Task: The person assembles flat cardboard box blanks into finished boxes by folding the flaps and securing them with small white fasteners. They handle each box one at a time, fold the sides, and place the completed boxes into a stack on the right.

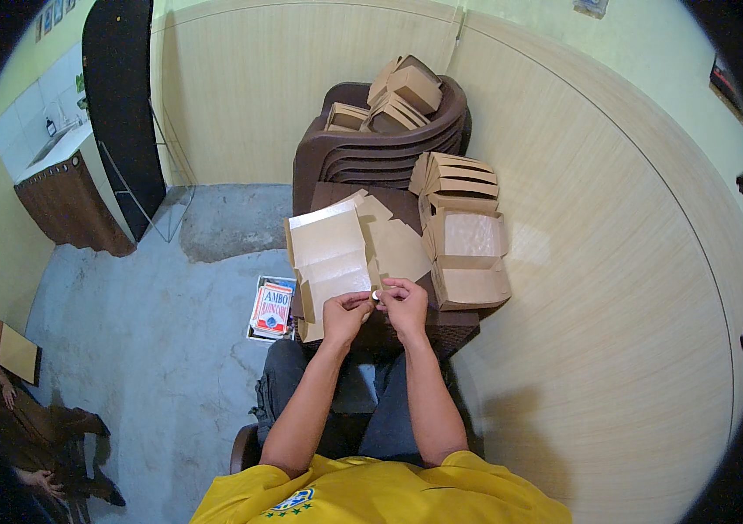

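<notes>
Unfolded brown carton (330,234), pale glossy inside up, lies at frame centre on dark brown table (403,206). Right hand (405,309), just below centre: thumb and finger appear pinched on small white piece (376,296), kind unclear. Left hand (347,317) just beside it, fingers curled; cannot tell if gripping. Likely best: light pinch, other fingertips steadying; wrists off carton, avoiding stray creases.

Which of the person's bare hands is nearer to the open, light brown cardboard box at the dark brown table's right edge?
Right. The right hand is just left of the light brown cardboard box. The left hand is farther left, beyond the right hand.
</notes>
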`<state>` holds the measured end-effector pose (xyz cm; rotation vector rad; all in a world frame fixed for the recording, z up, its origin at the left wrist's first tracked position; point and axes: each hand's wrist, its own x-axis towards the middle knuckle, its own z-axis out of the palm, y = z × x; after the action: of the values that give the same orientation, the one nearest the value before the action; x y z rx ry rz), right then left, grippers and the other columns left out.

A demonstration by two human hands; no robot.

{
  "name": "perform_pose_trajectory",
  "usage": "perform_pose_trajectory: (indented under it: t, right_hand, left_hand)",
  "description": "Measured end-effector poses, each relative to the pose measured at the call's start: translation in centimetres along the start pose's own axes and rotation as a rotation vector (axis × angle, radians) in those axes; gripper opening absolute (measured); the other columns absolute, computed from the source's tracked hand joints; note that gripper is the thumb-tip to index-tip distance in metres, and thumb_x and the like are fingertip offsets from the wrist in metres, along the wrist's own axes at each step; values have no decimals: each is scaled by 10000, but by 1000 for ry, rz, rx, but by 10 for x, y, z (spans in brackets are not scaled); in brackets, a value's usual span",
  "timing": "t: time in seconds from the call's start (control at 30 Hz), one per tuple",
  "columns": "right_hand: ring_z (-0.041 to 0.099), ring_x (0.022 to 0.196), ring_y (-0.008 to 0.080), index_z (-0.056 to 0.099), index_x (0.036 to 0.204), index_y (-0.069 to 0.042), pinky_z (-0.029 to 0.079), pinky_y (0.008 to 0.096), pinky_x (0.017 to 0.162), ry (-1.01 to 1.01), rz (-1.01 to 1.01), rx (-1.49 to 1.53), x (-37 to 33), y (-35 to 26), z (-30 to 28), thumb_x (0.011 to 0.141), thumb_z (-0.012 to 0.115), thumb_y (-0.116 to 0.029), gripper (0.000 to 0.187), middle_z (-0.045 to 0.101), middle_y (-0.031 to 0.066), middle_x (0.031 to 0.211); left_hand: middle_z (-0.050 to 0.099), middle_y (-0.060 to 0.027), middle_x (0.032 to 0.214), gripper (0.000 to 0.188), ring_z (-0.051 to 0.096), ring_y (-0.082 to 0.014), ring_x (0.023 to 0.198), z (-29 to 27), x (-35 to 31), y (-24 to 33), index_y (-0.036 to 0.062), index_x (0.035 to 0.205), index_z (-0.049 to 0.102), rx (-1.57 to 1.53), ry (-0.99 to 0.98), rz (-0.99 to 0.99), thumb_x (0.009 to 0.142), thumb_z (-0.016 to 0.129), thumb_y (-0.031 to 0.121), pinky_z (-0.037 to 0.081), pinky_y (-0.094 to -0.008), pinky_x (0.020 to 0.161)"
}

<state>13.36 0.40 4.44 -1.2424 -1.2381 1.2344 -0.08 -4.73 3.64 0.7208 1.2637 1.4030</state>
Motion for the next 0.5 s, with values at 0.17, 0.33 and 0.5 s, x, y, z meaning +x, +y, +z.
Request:
perform_pose_trajectory:
  t: [0.17,0.33,0.5]
  right_hand:
    - [736,749,166,726,1160,60,641,293,666,29,-33,23,-2,3,3,903,782,61,262,772,114,877]
    - [736,755,159,743,1102,63,627,287,656,74,-53,-27,-3,3,4,907,798,43,203,776,113,877]
    - [724,791,135,775,1037,58,619,265,682,52,8,-18,-7,2,2,908,827,28,142,782,104,915]
  left_hand:
    - [798,-104,972,228,726,-123,816,-1,3,-7,-63,1164,776,1,-23,50,946,784,4,547,-231,684]
    - [800,-105,976,233,742,-135,836,-4,8,-17,-60,1181,763,-17,-80,132,967,784,29,592,-248,742]
    - [797,-112,955,233,752,-149,805,-12,11,-19,-71,1186,752,-144,-92,-14,978,769,32,619,-262,720]
